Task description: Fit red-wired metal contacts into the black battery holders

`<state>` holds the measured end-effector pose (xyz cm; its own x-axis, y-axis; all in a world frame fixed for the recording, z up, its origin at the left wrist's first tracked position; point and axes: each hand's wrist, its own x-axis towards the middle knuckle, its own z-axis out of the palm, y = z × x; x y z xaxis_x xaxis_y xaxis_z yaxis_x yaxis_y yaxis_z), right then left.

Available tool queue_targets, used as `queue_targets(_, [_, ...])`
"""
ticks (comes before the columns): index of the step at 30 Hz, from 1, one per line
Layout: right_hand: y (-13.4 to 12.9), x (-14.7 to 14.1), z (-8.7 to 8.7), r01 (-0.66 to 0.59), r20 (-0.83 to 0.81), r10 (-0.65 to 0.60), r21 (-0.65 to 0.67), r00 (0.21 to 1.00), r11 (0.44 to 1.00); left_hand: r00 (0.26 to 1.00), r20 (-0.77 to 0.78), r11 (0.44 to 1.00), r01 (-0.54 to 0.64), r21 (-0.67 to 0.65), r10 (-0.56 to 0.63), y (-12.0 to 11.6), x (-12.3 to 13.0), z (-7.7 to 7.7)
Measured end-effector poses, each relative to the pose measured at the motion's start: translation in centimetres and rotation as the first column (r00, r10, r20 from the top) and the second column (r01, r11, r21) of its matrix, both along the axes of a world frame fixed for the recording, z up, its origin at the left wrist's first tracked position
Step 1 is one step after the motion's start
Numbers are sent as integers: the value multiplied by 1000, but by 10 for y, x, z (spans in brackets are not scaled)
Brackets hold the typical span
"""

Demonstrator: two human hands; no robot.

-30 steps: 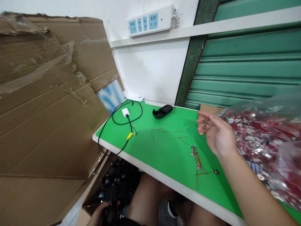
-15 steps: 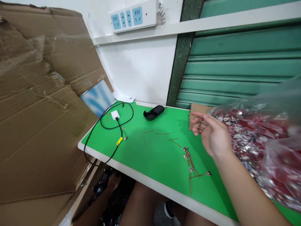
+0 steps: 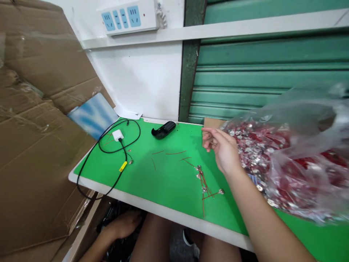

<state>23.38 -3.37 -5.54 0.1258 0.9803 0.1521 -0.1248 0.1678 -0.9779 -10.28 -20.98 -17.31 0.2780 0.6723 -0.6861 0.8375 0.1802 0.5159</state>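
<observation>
Left hand (image 3: pixel 122 226) now higher below table (image 3: pixel 169 214)

No legible text, labels, brands or numbers anywhere; the yellow tag (image 3: pixel 123 166) on the cable (image 3: pixel 109 185) is too small to read.

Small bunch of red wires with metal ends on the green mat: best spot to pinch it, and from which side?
Pinch the red wires at mid-length, where the strands run bundled together, coming straight down from above. They lie flat on the green mat, so a side approach would likely just slide them. The metal ends fan apart, so taking one would probably lift a single strand. The right hand is nearest, just behind the wires.
</observation>
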Motion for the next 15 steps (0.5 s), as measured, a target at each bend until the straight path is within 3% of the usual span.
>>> queue_targets(2, [1,1,1,53,122,-63,80,990,995,989,25,986,144,-81,-142,-12,3,35])
queue_targets(4, [1,4,8,107,217,-146,183,965,977,970,125,978,208,13,-208,-13,10,82])
queue_targets(6, [-6,8,23,155,219,-206,227,954,961,939,279,976,171,134,-203,4,25,128])
queue_targets(8, [-29,8,44,218,231,-285,278,930,936,889,386,949,138,284,-245,41,51,162])
queue_targets(9, [-49,5,54,235,277,-330,326,903,916,890,374,911,97,401,-260,63,68,172])
queue_targets(11, [-102,-3,71,211,409,-371,384,834,899,902,314,775,35,631,-297,108,108,177])
queue_targets(13, [-168,-8,77,115,520,-294,349,802,930,898,280,652,10,758,-340,144,147,167])
queue_targets(14, [-203,-7,75,102,570,-255,287,781,952,892,281,633,7,774,-353,156,162,158])
queue_targets(15, [-238,-2,69,172,606,-294,252,739,952,888,290,617,-9,787,-357,164,175,149])
